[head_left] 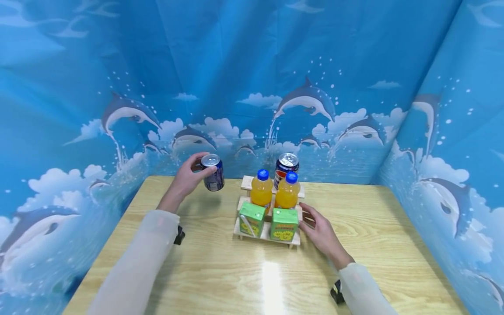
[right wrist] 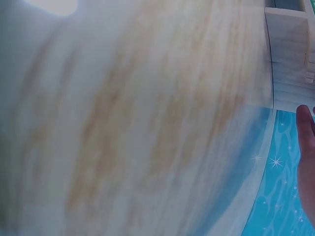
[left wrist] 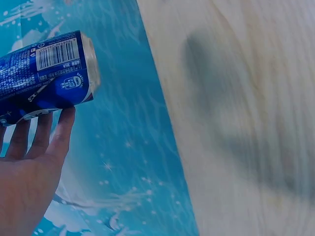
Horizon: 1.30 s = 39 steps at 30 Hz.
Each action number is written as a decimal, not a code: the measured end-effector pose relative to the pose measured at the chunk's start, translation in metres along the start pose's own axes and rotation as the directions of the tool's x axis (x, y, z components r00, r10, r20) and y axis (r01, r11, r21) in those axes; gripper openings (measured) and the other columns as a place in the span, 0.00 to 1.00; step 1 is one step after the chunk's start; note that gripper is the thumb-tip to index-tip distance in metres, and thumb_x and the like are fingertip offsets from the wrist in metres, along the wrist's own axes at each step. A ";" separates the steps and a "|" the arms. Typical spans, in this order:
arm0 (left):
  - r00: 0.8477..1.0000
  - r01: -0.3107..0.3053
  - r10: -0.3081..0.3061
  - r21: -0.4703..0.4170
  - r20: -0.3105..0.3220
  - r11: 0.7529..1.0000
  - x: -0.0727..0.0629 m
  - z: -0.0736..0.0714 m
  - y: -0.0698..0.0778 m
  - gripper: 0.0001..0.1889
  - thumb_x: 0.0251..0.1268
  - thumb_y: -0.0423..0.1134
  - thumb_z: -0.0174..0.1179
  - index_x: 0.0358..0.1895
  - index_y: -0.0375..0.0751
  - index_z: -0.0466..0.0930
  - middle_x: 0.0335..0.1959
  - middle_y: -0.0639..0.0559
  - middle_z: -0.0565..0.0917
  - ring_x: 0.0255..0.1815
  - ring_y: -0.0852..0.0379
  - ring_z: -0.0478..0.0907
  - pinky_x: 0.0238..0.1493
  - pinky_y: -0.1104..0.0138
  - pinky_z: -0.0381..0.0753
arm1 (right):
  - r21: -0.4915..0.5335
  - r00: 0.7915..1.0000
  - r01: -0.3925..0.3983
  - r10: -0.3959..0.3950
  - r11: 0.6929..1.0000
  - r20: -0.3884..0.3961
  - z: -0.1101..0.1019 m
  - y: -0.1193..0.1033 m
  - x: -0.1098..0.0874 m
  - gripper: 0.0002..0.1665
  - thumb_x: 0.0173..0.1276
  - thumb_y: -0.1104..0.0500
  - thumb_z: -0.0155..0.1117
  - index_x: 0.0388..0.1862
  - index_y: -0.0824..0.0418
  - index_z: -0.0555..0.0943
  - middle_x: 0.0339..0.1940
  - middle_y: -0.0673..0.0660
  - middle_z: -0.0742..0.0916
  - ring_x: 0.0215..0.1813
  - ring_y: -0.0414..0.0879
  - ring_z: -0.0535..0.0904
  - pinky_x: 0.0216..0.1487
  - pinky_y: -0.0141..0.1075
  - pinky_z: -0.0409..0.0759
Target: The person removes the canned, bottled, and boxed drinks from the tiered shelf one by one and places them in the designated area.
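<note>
My left hand (head_left: 190,176) holds a dark blue soda can (head_left: 213,175) above the table, left of a stepped wooden rack (head_left: 266,232). Thumb and fingers lie around the can. The left wrist view shows the can (left wrist: 54,76) with its barcode side, fingers (left wrist: 63,130) against it. At the rack's right side rests my right hand (head_left: 320,232), its fingertips at the edge. Another soda can (head_left: 288,166) stands on the top step, partly hidden. Two orange juice bottles (head_left: 261,190) with blue caps fill the middle step. Two green juice boxes (head_left: 284,225) sit on the bottom step.
The rack stands on a light wood-grain table (head_left: 220,275). A blue curtain (head_left: 236,87) printed with dolphins surrounds the table's back and sides. In the right wrist view, only the rack's side (right wrist: 293,59) and part of the hand appear.
</note>
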<state>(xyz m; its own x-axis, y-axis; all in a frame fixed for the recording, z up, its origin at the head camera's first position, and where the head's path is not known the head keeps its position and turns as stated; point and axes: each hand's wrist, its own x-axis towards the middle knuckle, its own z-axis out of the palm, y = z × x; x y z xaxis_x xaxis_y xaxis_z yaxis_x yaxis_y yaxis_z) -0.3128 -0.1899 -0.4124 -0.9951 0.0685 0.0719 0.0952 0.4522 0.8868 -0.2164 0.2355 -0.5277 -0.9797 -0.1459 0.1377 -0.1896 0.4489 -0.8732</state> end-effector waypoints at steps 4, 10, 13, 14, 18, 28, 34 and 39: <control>0.999 0.029 -0.029 0.013 -0.013 0.999 -0.005 -0.009 -0.012 0.41 0.74 0.62 0.69 0.84 0.52 0.66 0.81 0.40 0.72 0.81 0.35 0.69 0.79 0.34 0.71 | -0.010 1.000 -0.008 0.008 1.000 0.004 0.000 0.001 0.000 0.38 0.79 0.66 0.68 0.84 0.68 0.67 0.82 0.71 0.73 0.76 0.69 0.78 0.75 0.51 0.79; 0.996 0.081 -0.081 -0.008 -0.028 0.997 -0.015 -0.025 -0.029 0.44 0.73 0.64 0.69 0.86 0.54 0.63 0.83 0.40 0.69 0.83 0.35 0.66 0.80 0.35 0.70 | -0.026 1.000 -0.022 0.022 0.999 0.005 0.002 -0.001 0.000 0.38 0.79 0.66 0.68 0.84 0.67 0.66 0.82 0.70 0.73 0.76 0.69 0.78 0.75 0.52 0.79; 0.994 0.103 -0.103 -0.013 -0.035 0.995 -0.021 -0.032 -0.037 0.46 0.72 0.66 0.69 0.86 0.54 0.62 0.84 0.40 0.68 0.84 0.35 0.66 0.80 0.35 0.70 | -0.028 1.000 -0.026 0.026 0.999 0.006 0.002 -0.001 0.000 0.38 0.80 0.66 0.67 0.84 0.67 0.67 0.83 0.70 0.73 0.76 0.69 0.78 0.76 0.52 0.79; 0.993 0.107 -0.108 -0.012 -0.038 0.994 -0.023 -0.034 -0.039 0.46 0.72 0.66 0.69 0.86 0.54 0.62 0.84 0.40 0.68 0.84 0.34 0.65 0.80 0.35 0.70 | -0.026 1.000 -0.026 0.027 0.999 0.004 0.002 -0.002 0.000 0.38 0.80 0.66 0.68 0.84 0.67 0.67 0.83 0.70 0.73 0.76 0.69 0.78 0.76 0.52 0.79; 0.990 0.135 -0.135 -0.003 -0.043 0.991 -0.029 -0.040 -0.047 0.47 0.73 0.65 0.68 0.87 0.53 0.60 0.85 0.39 0.67 0.85 0.34 0.63 0.81 0.35 0.68 | -0.016 0.999 -0.035 0.035 0.999 0.003 0.001 -0.003 0.000 0.38 0.79 0.66 0.68 0.84 0.67 0.67 0.83 0.70 0.73 0.76 0.69 0.78 0.76 0.53 0.79; 0.976 0.201 -0.201 -0.008 -0.088 0.980 -0.040 -0.054 -0.069 0.49 0.73 0.66 0.68 0.88 0.50 0.58 0.86 0.37 0.64 0.86 0.31 0.61 0.82 0.34 0.67 | -0.034 0.998 -0.068 0.068 0.997 0.008 0.000 -0.003 0.001 0.39 0.80 0.62 0.68 0.85 0.65 0.66 0.84 0.69 0.72 0.77 0.68 0.77 0.77 0.53 0.78; 0.972 0.210 -0.207 0.010 -0.111 0.978 -0.048 -0.058 -0.083 0.48 0.75 0.64 0.67 0.88 0.49 0.58 0.86 0.36 0.64 0.85 0.29 0.61 0.81 0.33 0.67 | -0.017 0.997 -0.079 0.079 0.997 0.020 0.001 -0.005 0.001 0.40 0.80 0.62 0.68 0.86 0.64 0.65 0.84 0.68 0.72 0.78 0.68 0.77 0.78 0.54 0.77; 0.972 0.206 -0.207 -0.017 -0.108 0.978 -0.052 -0.061 -0.091 0.47 0.75 0.62 0.68 0.87 0.47 0.59 0.86 0.35 0.63 0.85 0.29 0.62 0.81 0.34 0.67 | -0.016 0.998 -0.070 0.070 0.997 0.009 0.000 -0.004 0.001 0.39 0.80 0.62 0.68 0.85 0.65 0.66 0.83 0.69 0.73 0.77 0.68 0.77 0.78 0.54 0.77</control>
<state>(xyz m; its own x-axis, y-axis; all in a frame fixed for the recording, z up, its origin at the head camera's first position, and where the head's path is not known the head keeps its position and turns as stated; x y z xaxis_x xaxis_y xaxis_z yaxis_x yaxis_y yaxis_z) -0.2711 -0.2882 -0.4689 -0.9903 -0.1230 -0.0639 -0.1123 0.4417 0.8901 -0.2164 0.2338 -0.5243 -0.9899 -0.1223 0.0718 -0.1217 0.4721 -0.8731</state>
